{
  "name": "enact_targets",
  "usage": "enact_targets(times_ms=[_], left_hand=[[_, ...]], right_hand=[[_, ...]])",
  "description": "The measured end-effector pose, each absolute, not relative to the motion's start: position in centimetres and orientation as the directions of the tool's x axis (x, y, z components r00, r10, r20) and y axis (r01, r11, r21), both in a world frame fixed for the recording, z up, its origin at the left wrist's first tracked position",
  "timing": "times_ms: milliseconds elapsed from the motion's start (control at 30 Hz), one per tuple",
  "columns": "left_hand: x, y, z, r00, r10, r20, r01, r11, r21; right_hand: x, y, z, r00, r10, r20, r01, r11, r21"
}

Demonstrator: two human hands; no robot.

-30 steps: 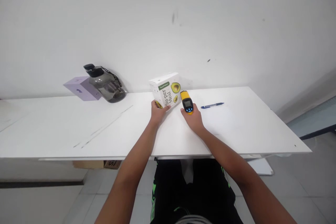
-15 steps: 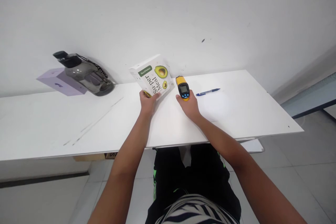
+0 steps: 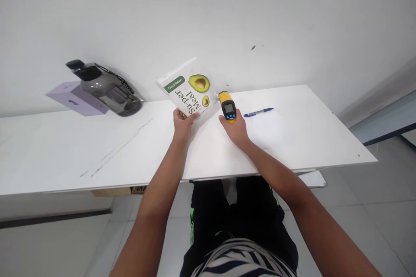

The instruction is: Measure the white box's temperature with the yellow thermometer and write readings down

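My left hand (image 3: 183,124) grips the lower end of a white meal box (image 3: 182,81), thumb on its printed face. That face shows a green label, avocado pictures and the words "Su-per Meal"; the box is tilted above the table. In my right hand (image 3: 238,129) is a yellow and black infrared thermometer (image 3: 228,106), its screen and blue buttons facing me. The fingers under its handle are mostly hidden. The thermometer's far end is close to the right edge of the box; I cannot tell whether they touch.
A blue pen (image 3: 259,112) lies right of the thermometer on the white table (image 3: 136,151). At the back left, a dark translucent bottle (image 3: 113,93) stands by a lilac box (image 3: 69,97). Behind the table rises a white wall (image 3: 276,21). Below its front edge a cardboard box (image 3: 112,191) shows.
The meal box has turned its printed face more squarely toward me, and its side panel shows less. My right hand with the thermometer is almost unmoved.
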State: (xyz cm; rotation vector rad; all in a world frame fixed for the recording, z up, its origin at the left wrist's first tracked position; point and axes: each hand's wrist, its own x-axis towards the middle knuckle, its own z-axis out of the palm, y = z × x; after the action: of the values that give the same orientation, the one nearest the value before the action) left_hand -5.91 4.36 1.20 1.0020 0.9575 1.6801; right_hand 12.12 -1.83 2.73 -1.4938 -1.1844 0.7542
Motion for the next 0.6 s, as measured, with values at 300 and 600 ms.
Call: enact_targets(times_ms=[300, 600], left_hand=[[-6.0, 4.4, 1.1, -0.234, 0.950, 0.208, -0.278, -0.270, 0.922], [-6.8, 5.0, 0.1, -0.425, 0.867, 0.260, 0.024, -0.276, 0.961]], right_hand=[[12.2, -1.8, 2.5, 0.297, 0.945, 0.137, 0.312, 0.040, -0.949], [12.2, -2.1, 2.6, 0.032, 0.996, 0.083, 0.536, 0.053, -0.842]])
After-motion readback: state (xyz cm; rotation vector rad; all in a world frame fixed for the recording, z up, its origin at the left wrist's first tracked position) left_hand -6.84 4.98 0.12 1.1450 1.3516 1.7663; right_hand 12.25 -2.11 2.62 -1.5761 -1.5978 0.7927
